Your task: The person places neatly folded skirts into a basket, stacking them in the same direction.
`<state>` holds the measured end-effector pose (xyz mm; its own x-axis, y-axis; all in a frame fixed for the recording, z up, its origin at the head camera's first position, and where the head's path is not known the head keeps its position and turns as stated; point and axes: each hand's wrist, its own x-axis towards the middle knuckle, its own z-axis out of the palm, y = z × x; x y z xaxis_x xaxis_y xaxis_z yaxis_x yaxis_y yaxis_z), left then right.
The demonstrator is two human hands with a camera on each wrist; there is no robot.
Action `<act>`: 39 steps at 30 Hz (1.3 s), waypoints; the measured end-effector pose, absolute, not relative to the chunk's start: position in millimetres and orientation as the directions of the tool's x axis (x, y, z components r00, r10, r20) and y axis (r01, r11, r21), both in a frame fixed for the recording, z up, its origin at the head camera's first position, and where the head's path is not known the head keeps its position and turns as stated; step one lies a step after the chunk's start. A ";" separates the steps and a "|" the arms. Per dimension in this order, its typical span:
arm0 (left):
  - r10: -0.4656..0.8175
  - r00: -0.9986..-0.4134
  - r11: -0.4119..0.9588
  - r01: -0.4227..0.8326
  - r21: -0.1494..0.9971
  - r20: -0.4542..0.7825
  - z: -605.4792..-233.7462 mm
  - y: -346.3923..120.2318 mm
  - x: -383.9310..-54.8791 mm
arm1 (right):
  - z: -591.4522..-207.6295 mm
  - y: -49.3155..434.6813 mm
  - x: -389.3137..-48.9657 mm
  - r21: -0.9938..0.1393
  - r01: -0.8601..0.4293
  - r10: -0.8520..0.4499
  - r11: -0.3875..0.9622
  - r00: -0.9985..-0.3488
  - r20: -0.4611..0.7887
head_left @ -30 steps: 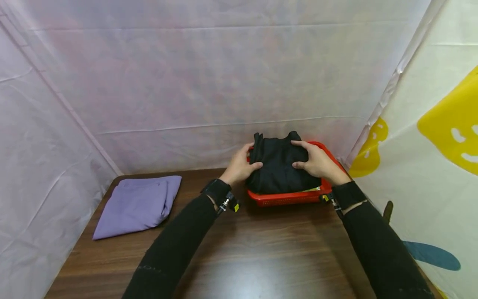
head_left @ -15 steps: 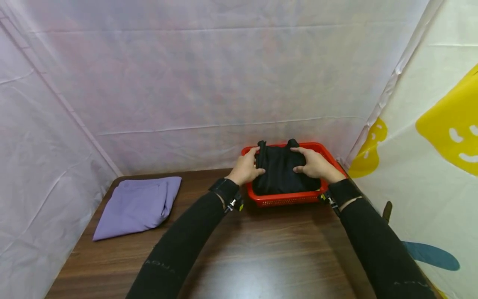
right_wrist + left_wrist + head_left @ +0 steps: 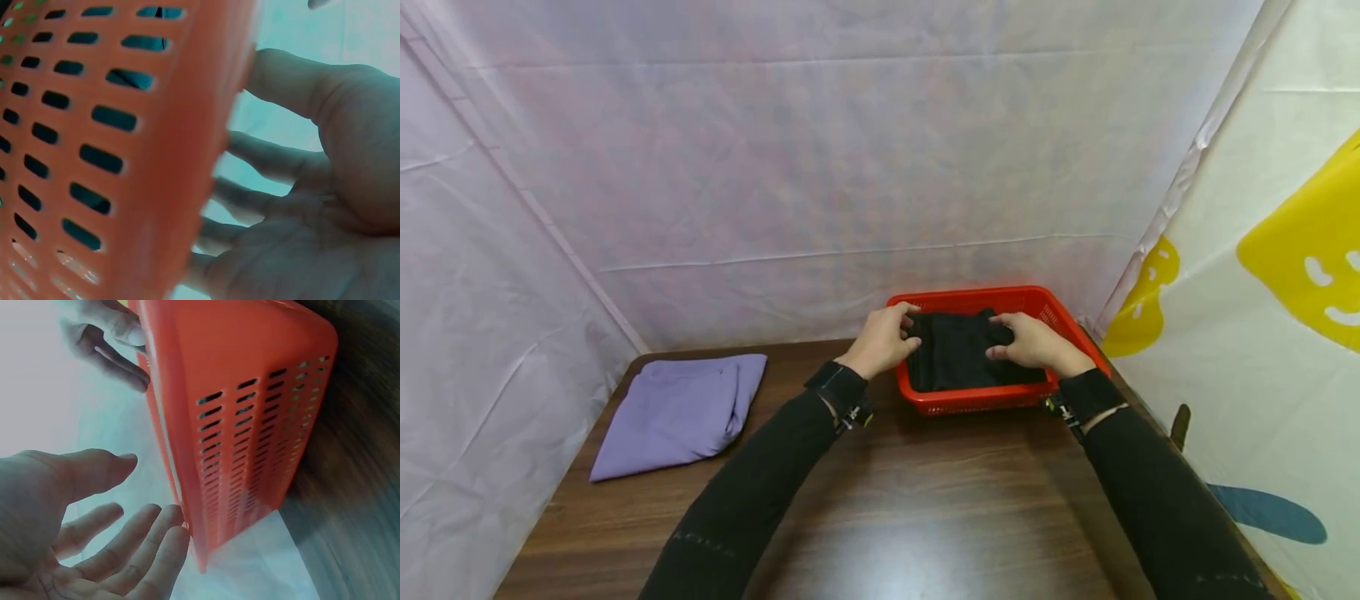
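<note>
left hand [image 3: 878, 340] and right hand [image 3: 1036, 342], loosely spread, are near black cloth [image 3: 957, 360] inside a red basket [image 3: 981, 400].

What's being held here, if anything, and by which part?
Nothing appears held: the left hand is empty beside the red basket, and the right hand is spread over the black cloth, any contact unclear.

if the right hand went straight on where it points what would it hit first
Probably the folded black cloth in the red plastic basket; the right hand points over it, though depth is unclear and they may already touch.
</note>
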<state>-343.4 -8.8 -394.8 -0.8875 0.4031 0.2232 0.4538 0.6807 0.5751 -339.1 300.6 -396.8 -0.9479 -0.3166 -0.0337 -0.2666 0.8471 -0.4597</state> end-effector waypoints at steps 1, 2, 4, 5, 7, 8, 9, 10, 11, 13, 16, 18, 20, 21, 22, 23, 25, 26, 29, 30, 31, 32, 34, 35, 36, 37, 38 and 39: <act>0.404 -0.887 0.679 0.454 0.576 0.223 -395.1 -10.3 -342.7 | -397.2 299.8 -338.4 -0.459 -0.270 -0.315 0.846 -0.949 -0.023; 0.404 -0.887 0.676 0.455 0.579 0.224 -395.6 -11.5 -342.3 | -397.9 299.2 -337.8 -0.462 -0.273 -0.313 0.844 -0.950 -0.011; 0.404 -0.885 0.677 0.460 0.574 0.232 -397.0 -14.3 -341.6 | -399.0 297.2 -335.9 -0.464 -0.278 -0.310 0.841 -0.951 0.008; 0.403 -0.884 0.676 0.461 0.574 0.236 -398.1 -15.6 -341.7 | -399.7 296.3 -335.1 -0.464 -0.285 -0.312 0.839 -0.950 0.019; 0.402 -0.883 0.673 0.464 0.576 0.242 -400.7 -18.8 -342.1 | -400.8 294.8 -333.4 -0.467 -0.296 -0.314 0.833 -0.949 0.041; 0.402 -0.882 0.670 0.466 0.578 0.244 -401.7 -20.8 -342.2 | -401.2 294.0 -332.6 -0.470 -0.300 -0.313 0.830 -0.948 0.053; 0.402 -0.881 0.668 0.467 0.579 0.248 -402.6 -22.9 -342.3 | -401.6 293.5 -331.8 -0.470 -0.307 -0.314 0.827 -0.947 0.067; 0.400 -0.882 0.665 0.467 0.583 0.250 -403.6 -25.1 -342.0 | -402.0 293.0 -330.8 -0.472 -0.313 -0.314 0.824 -0.946 0.080; 0.400 -0.882 0.661 0.466 0.588 0.250 -404.4 -27.4 -341.5 | -402.2 292.3 -329.8 -0.475 -0.319 -0.314 0.820 -0.945 0.092; 0.398 -0.883 0.654 0.464 0.597 0.251 -404.8 -32.4 -339.1 | -402.4 290.8 -327.6 -0.487 -0.323 -0.310 0.812 -0.944 0.110; 0.391 -0.886 0.657 0.458 0.598 0.249 -404.9 -39.7 -335.1 | -402.0 287.4 -323.4 -0.504 -0.323 -0.303 0.801 -0.945 0.124; 0.389 -0.888 0.651 0.454 0.608 0.246 -405.2 -44.6 -333.2 | -401.7 285.4 -320.3 -0.518 -0.318 -0.298 0.794 -0.946 0.125; 0.390 -0.888 0.642 0.451 0.621 0.242 -406.2 -50.3 -332.3 | -401.6 283.5 -316.9 -0.528 -0.320 -0.298 0.787 -0.946 0.130; 0.393 -0.887 0.635 0.453 0.625 0.243 -408.1 -53.3 -333.1 | -401.9 282.6 -315.5 -0.532 -0.320 -0.296 0.784 -0.946 0.132; 0.396 -0.886 0.628 0.454 0.632 0.243 -409.8 -56.7 -334.0 | -402.3 281.6 -314.3 -0.536 -0.320 -0.295 0.781 -0.946 0.135; 0.400 -0.883 0.623 0.458 0.635 0.245 -411.7 -60.4 -334.9 | -402.8 280.9 -312.7 -0.538 -0.323 -0.295 0.778 -0.945 0.142; 0.415 -0.866 0.598 0.490 0.634 0.279 -427.5 -71.2 -349.2 | -403.9 279.1 -310.4 -0.542 -0.328 -0.292 0.773 -0.944 0.155; 0.415 -0.864 0.597 0.496 0.631 0.286 -429.1 -75.0 -349.7 | -404.6 277.9 -309.7 -0.545 -0.330 -0.288 0.771 -0.944 0.163; 0.401 -0.859 0.603 0.509 0.614 0.318 -431.7 -85.3 -346.5 | -406.8 274.0 -307.0 -0.556 -0.335 -0.277 0.761 -0.942 0.188; 0.393 -0.858 0.607 0.512 0.608 0.330 -432.3 -88.1 -344.2 | -407.6 272.4 -306.0 -0.561 -0.337 -0.275 0.756 -0.941 0.195; 0.376 -0.870 0.635 0.493 0.594 0.320 -420.8 -87.7 -329.2 | -408.6 271.1 -305.0 -0.565 -0.340 -0.273 0.752 -0.941 0.201; 0.369 -0.869 0.648 0.495 0.579 0.330 -421.9 -90.2 -326.9 | -409.9 269.8 -304.0 -0.567 -0.345 -0.273 0.748 -0.939 0.211; 0.354 -0.870 0.671 0.492 0.555 0.344 -423.8 -95.2 -321.8 | -412.8 267.8 -302.7 -0.569 -0.355 -0.274 0.742 -0.935 0.226; 0.345 -0.873 0.687 0.485 0.541 0.344 -425.1 -97.9 -319.5 | -414.2 266.8 -302.1 -0.569 -0.361 -0.276 0.739 -0.932 0.233; 0.338 -0.876 0.698 0.479 0.532 0.345 -427.1 -100.7 -317.8 | -415.7 265.9 -301.6 -0.566 -0.366 -0.279 0.739 -0.930 0.238; 0.331 -0.879 0.709 0.471 0.525 0.343 -429.1 -103.7 -316.3 | -417.3 265.1 -301.1 -0.562 -0.370 -0.281 0.740 -0.929 0.242; 0.322 -0.886 0.719 0.458 0.523 0.334 -431.1 -106.7 -314.8 | -418.6 263.9 -300.7 -0.558 -0.375 -0.284 0.740 -0.927 0.246; 0.314 -0.892 0.724 0.446 0.525 0.324 -432.6 -109.8 -313.1 | -419.9 262.7 -300.0 -0.557 -0.378 -0.287 0.739 -0.926 0.246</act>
